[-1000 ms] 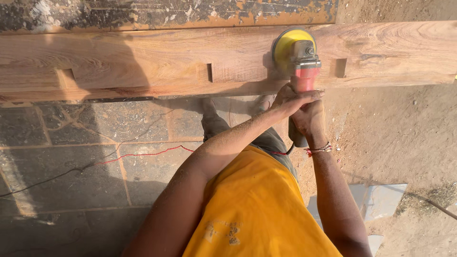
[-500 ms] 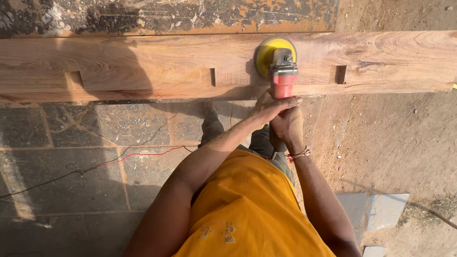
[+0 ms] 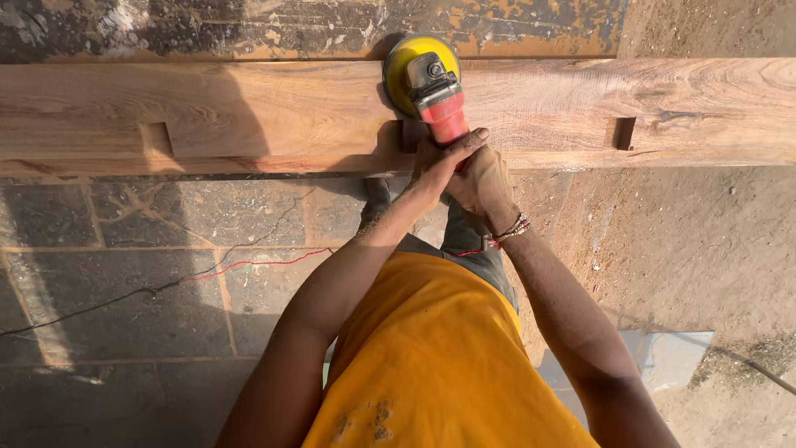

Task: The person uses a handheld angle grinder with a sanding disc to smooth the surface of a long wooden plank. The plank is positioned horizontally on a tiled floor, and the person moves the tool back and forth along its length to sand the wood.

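A long wooden beam lies across the top of the head view, with rectangular notches cut along its near edge. On it rests a red angle grinder with a round yellow sanding disc at the beam's far edge. Both hands clasp the grinder's red body from below. My left hand wraps it on the left side. My right hand, with a beaded band at the wrist, overlaps it on the right.
A paint-stained board runs behind the beam. Below are grey stone slabs with a red and black cable trailing left. Sandy dirt ground lies to the right, with a pale sheet on it.
The grinder has slid left along the beam, and both hands moved with it, past a notch. The camera view has shifted so that the beam sits lower in the frame.
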